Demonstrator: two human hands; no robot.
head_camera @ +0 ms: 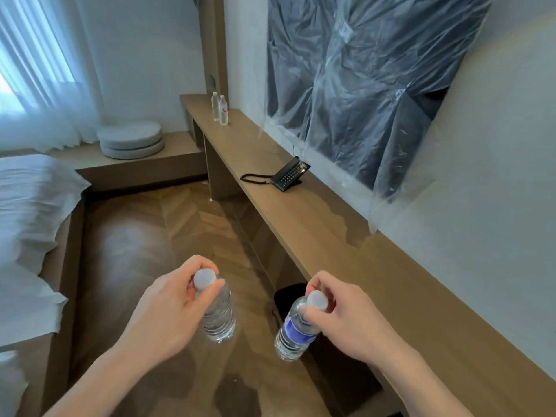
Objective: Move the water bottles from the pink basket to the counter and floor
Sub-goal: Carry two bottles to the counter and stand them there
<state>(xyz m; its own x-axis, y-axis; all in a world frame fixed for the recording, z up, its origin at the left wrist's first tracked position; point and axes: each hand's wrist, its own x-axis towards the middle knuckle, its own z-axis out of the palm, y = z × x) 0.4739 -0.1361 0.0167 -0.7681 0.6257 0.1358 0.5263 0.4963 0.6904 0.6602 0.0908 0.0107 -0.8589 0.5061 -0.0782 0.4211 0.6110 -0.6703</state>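
Note:
My left hand [168, 308] pinches the neck of a clear unlabelled water bottle [218, 319] just under its white cap, and the bottle hangs above the wooden floor [144, 242]. A second water bottle with a blue label [293, 332] hangs from my right hand [343, 314], which grips it at the cap. Both bottles are in the air beside the long wooden counter [316, 218]. Two more clear bottles [220, 108] stand upright at the counter's far end. The pink basket is not in view.
A black desk phone [288, 175] with a cord sits mid-counter. A plastic-covered dark screen [361, 85] hangs on the wall above. A black bin [290, 296] stands under the counter. The bed [27, 224] lies at left; round cushions [131, 139] rest on a platform by the curtain.

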